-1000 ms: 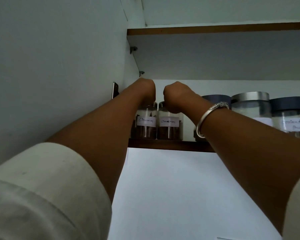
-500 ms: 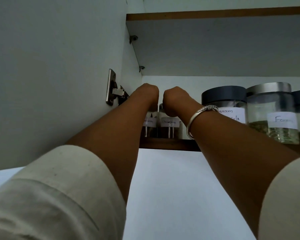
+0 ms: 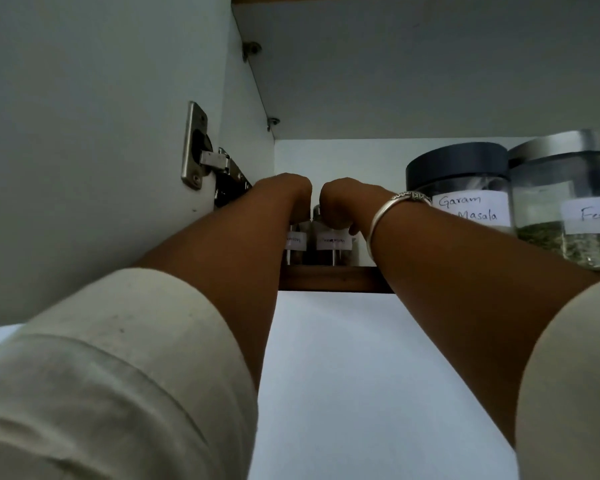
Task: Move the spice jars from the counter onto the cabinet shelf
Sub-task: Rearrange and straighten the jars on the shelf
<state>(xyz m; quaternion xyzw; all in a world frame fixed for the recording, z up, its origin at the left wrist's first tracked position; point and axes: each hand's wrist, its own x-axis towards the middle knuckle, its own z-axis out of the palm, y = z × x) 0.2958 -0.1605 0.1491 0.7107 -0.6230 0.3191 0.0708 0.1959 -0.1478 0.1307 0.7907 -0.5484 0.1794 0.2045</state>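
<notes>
Glass spice jars with white labels [image 3: 329, 242] stand deep on the brown wooden shelf [image 3: 333, 278], left hand [image 3: 286, 195] and right hand [image 3: 340, 202] each clamped on one lid. Letting go carelessly could topple them.

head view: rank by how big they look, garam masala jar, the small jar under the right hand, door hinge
1. Garam Masala jar
2. door hinge
3. small jar under the right hand

The small jar sits deeper on the shelf, so true sizes are unsure.

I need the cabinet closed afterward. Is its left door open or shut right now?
Open. The door swings out toward the camera, exposing its metal hinge and the jars on the shelf.
</notes>
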